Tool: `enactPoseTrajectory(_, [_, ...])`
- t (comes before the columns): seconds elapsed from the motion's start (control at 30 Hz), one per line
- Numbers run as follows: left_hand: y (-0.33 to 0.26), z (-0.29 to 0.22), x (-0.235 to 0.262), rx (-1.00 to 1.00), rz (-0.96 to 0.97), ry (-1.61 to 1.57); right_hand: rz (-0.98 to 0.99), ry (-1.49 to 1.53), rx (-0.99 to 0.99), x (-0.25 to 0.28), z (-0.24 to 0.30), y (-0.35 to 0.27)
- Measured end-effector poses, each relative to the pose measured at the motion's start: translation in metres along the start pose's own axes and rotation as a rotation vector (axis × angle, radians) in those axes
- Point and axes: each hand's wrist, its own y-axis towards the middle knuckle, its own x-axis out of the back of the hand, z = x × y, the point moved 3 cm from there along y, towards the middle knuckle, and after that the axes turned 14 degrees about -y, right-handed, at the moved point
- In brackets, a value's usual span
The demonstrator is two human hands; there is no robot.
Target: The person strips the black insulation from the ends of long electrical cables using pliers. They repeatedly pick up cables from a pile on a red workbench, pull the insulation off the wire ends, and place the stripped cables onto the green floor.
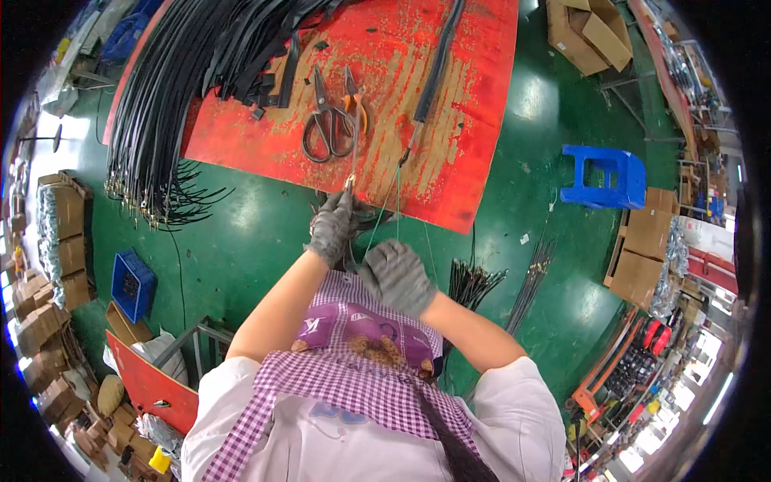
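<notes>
Green workshop floor (257, 241) fills most of my view, with cardboard boxes (60, 233) stacked along the left edge and a blue plastic stool (604, 177) off to the right. Ahead of me sits the red worktable (450, 120), its paint worn. A big sheaf of black cables (161, 104) drapes over its left corner, which I judge to be the bulk pile, though I cannot tell finished from unfinished. A single black strap (438, 64) lies along the table's right half, and scissors (325, 120) rest beside orange-handled pliers (353, 112) at the middle. My left hand (331, 227), gloved, is closed around a small tool or cable end at the table edge; exactly what, I cannot tell. My right hand (395, 275), also gloved, is curled shut on thin green wire (397, 193) running up toward the strap. One piece seems in hand.
</notes>
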Motion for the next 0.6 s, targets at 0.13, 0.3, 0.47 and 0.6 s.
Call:
enactPoseTrajectory(0.13, [0.014, 0.014, -0.033, 0.249, 0.165, -0.014, -0.050, 0.124, 0.161, -0.015, -0.008, -0.024])
enactPoseTrajectory(0.3, [0.029, 0.036, -0.076, 0.451, 0.551, -0.099, 0.419, 0.884, -0.148, 0.006, -0.049, -0.009])
enactPoseTrajectory(0.47, [0.043, 0.031, -0.083, 0.531, 0.395, -0.415, -0.279, 1.187, -0.579, 0.011, -0.103, -0.001])
enactPoseTrajectory(0.6, [0.042, 0.030, -0.089, 0.326, 0.275, 0.056, -0.003, -0.084, -0.588, -0.018, -0.121, 0.015])
